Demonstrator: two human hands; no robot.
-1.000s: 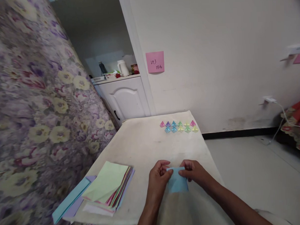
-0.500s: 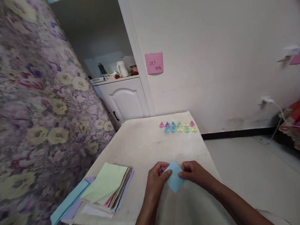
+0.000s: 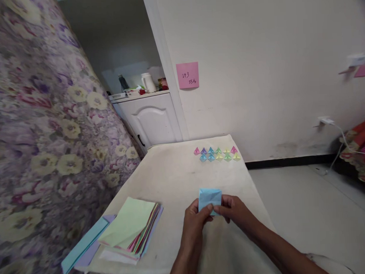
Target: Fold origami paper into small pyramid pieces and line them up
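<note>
A folded light-blue square of paper (image 3: 209,196) is held up above the near part of the table, its edges roughly level. My left hand (image 3: 197,214) grips its lower left, thumb on the front face and fingers behind. From the other side my right hand (image 3: 229,208) pinches the lower right part, with its thumb close to the left thumb. Fingers behind the paper are partly hidden. Farther off on the table, two rows of small folded paper pieces (image 3: 218,153) lie in pink, purple, blue, green and yellow.
The pale cloth-covered table (image 3: 171,173) carries a stack of coloured paper sheets (image 3: 130,222) at the left, with blue folded strips (image 3: 84,246) beside it. A floral curtain (image 3: 57,149) hangs along the left. A pink note (image 3: 187,75) is stuck to the wall.
The blue paper has turned from a diamond to a squared-up position and moved up slightly. Both thumbs have come together at its lower edge.
</note>
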